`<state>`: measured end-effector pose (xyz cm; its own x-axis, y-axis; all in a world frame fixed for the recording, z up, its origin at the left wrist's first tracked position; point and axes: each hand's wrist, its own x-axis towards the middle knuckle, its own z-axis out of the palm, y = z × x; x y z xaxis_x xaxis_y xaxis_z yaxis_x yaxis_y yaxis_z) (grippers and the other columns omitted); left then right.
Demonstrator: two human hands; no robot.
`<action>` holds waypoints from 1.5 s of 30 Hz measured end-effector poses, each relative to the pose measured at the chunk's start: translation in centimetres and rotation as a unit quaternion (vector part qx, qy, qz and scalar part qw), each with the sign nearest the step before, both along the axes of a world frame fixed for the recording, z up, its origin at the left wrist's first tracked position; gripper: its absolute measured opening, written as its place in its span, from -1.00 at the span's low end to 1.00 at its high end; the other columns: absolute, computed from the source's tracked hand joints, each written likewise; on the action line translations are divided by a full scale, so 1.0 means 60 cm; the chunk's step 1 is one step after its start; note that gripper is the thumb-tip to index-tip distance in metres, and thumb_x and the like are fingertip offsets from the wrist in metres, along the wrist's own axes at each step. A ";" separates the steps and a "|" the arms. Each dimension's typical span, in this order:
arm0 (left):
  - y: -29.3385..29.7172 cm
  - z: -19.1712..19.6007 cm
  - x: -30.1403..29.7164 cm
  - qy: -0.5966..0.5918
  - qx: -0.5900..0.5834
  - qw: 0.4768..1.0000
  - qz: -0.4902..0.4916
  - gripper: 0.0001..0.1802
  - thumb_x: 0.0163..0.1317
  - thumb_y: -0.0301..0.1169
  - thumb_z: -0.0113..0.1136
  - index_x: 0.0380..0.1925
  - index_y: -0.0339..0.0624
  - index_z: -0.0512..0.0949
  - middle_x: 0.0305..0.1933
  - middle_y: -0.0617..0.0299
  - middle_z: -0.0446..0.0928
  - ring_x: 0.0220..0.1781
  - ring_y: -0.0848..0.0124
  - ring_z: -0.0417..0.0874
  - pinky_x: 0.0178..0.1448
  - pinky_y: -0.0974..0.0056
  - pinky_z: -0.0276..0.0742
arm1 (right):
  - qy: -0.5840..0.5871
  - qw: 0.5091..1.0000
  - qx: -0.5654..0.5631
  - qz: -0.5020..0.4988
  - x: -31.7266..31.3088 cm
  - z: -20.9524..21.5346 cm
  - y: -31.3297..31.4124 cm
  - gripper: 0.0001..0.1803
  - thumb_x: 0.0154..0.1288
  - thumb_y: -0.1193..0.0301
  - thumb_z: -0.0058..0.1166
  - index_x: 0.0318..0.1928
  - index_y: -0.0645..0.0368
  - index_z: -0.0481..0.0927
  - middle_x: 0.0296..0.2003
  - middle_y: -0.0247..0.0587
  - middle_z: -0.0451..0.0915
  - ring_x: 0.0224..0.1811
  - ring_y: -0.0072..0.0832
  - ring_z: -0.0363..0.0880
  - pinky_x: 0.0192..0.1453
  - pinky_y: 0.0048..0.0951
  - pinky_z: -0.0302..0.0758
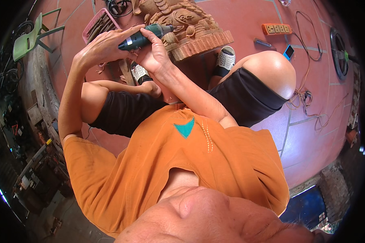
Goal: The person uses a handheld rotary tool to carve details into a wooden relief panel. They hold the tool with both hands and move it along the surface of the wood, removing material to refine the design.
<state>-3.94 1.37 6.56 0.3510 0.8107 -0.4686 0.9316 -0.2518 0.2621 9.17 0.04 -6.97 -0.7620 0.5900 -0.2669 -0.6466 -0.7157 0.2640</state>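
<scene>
Up near the top of the view, a green and grey rotary tool (pixel 144 37) lies across both hands, its dark nose pointing right at a carved wooden sculpture (pixel 182 22). The left hand (pixel 103 45) has its fingers stretched along the rear of the tool's body, resting on it from above rather than clenched around it. The right hand (pixel 154 50) grasps the front part from below, fingers curled up over the barrel just behind the nose. Just beyond the right fingertips, the tip meets the carving's rounded relief, though the exact contact point is too small to tell. The carving stands on a ribbed round base (pixel 202 44) that sits on the red tiled floor (pixel 304 133). Beneath the hands are two white perforated sandals (pixel 226 58), near the base. Left of the left fingers stands a pink crate (pixel 96 25), and farther left a green plastic chair (pixel 28 38). Well to the right of the fingers lie an orange power strip (pixel 276 28) and loose cables (pixel 308 97).
</scene>
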 end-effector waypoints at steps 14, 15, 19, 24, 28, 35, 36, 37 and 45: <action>-0.007 0.002 -0.006 0.002 -0.022 1.000 0.007 0.02 -0.06 -0.04 0.46 0.45 0.12 0.22 -0.09 -0.10 0.61 -0.01 -0.03 0.63 0.10 0.04 0.47 | -0.013 1.000 0.004 -0.001 -0.003 0.002 -0.010 -0.64 0.35 0.23 0.14 0.10 0.00 0.45 0.00 -0.22 0.57 0.08 -0.25 0.58 0.06 -0.04 0.62; -0.007 0.004 -0.004 0.004 -0.026 1.000 0.009 0.02 -0.06 -0.04 0.46 0.45 0.13 0.22 -0.09 -0.10 0.61 -0.01 -0.03 0.63 0.09 0.04 0.48 | -0.014 1.000 0.003 -0.002 -0.003 0.003 -0.011 -0.63 0.35 0.23 0.14 0.10 0.00 0.45 -0.01 -0.22 0.58 0.07 -0.25 0.59 0.06 -0.03 0.62; -0.011 -0.002 -0.012 -0.009 -0.001 1.000 -0.007 0.01 -0.05 -0.08 0.47 0.44 0.15 0.23 -0.12 -0.09 0.62 -0.04 -0.03 0.64 0.07 0.03 0.49 | -0.014 1.000 0.000 0.002 -0.006 0.001 -0.014 -0.64 0.34 0.23 0.14 0.09 0.01 0.45 -0.03 -0.22 0.59 0.04 -0.26 0.61 0.03 -0.05 0.65; -0.015 -0.002 -0.011 0.000 -0.005 1.000 -0.003 -0.01 -0.04 -0.17 0.46 0.45 0.17 0.22 -0.19 -0.07 0.63 -0.08 -0.02 0.65 0.03 0.01 0.50 | -0.016 1.000 -0.010 0.007 -0.009 0.001 -0.017 -0.65 0.35 0.23 0.13 0.08 0.01 0.45 -0.04 -0.21 0.59 0.04 -0.26 0.61 0.01 -0.05 0.67; -0.018 -0.001 -0.012 0.010 -0.005 1.000 -0.002 -0.03 -0.03 -0.25 0.44 0.45 0.18 0.21 -0.19 -0.07 0.63 -0.09 -0.01 0.66 0.02 0.01 0.50 | -0.011 1.000 -0.006 0.004 -0.011 -0.001 -0.020 -0.66 0.34 0.24 0.14 0.07 0.01 0.46 -0.03 -0.21 0.59 0.05 -0.25 0.61 0.03 -0.03 0.66; -0.018 -0.004 -0.020 0.017 -0.026 0.999 0.011 0.03 -0.12 -0.26 0.49 0.43 0.09 0.23 -0.09 -0.10 0.61 -0.06 -0.06 0.65 0.00 0.00 0.53 | -0.005 1.000 -0.005 0.006 -0.014 -0.004 -0.024 -0.67 0.33 0.27 0.16 0.06 0.01 0.48 -0.04 -0.21 0.60 0.06 -0.25 0.61 0.07 0.00 0.65; -0.019 -0.007 -0.023 0.025 -0.027 0.999 0.011 0.03 -0.12 -0.25 0.50 0.43 0.08 0.23 -0.09 -0.10 0.61 -0.05 -0.06 0.65 0.01 0.01 0.53 | -0.003 1.000 -0.004 0.005 -0.015 -0.004 -0.025 -0.67 0.33 0.28 0.17 0.06 0.01 0.48 -0.04 -0.21 0.60 0.06 -0.24 0.61 0.07 0.01 0.65; -0.020 -0.008 -0.025 0.033 -0.028 0.999 0.011 0.03 -0.12 -0.24 0.50 0.43 0.08 0.23 -0.10 -0.10 0.61 -0.05 -0.05 0.65 0.01 0.01 0.53 | 0.000 1.000 -0.005 0.005 -0.016 -0.005 -0.025 -0.67 0.33 0.28 0.17 0.06 0.01 0.48 -0.04 -0.21 0.60 0.06 -0.24 0.61 0.07 0.02 0.65; -0.025 -0.007 -0.026 0.044 -0.034 0.998 0.024 0.05 -0.12 -0.22 0.51 0.44 0.16 0.22 -0.10 -0.06 0.61 -0.05 -0.03 0.64 0.02 0.01 0.53 | 0.005 1.000 -0.013 0.010 -0.020 -0.001 -0.028 -0.67 0.33 0.28 0.16 0.06 0.02 0.48 -0.03 -0.20 0.60 0.02 -0.26 0.62 0.05 0.01 0.65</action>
<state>-5.52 -0.13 6.16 0.2682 0.7910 -0.5498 0.9622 -0.1916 0.1937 7.96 -1.66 -7.03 -0.7768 0.5674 -0.2734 -0.6289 -0.7219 0.2888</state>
